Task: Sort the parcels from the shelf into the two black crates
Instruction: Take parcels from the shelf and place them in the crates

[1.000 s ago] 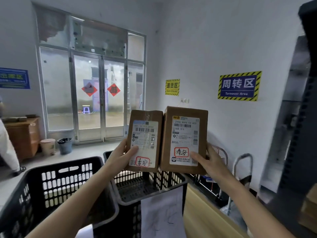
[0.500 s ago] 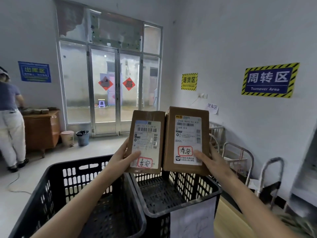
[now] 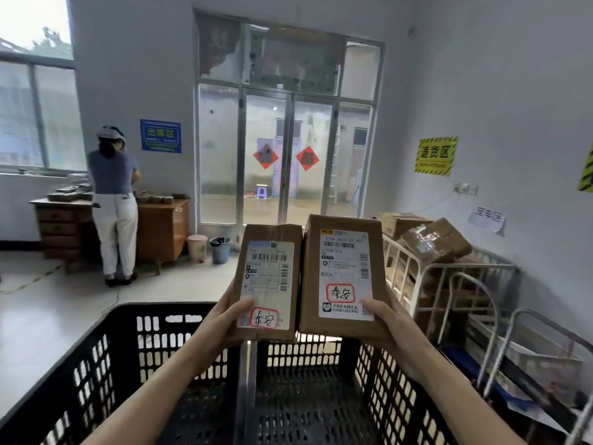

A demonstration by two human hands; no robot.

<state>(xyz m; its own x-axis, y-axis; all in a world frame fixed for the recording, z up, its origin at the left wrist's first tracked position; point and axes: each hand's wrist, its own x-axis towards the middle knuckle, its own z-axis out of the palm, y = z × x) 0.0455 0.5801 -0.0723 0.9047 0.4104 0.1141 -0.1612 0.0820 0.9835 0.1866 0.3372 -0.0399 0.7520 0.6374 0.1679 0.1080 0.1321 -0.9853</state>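
While a person (image 3: 114, 203) is standing at a desk (image 3: 160, 229) and boxes are filling a cart (image 3: 449, 268), the left hand (image 3: 221, 319) and right hand (image 3: 390, 319) are still clamping fingers round the left parcel (image 3: 269, 281) and right parcel (image 3: 343, 274), side by side above the left crate (image 3: 106, 348) and right crate (image 3: 372, 374), now centred, slotted floors showing.

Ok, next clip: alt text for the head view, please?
Two labelled cardboard parcels are held upright side by side, the smaller parcel in the left grip, the larger parcel in the right grip, over the left crate and right crate. Behind, another person stands at a wooden desk.
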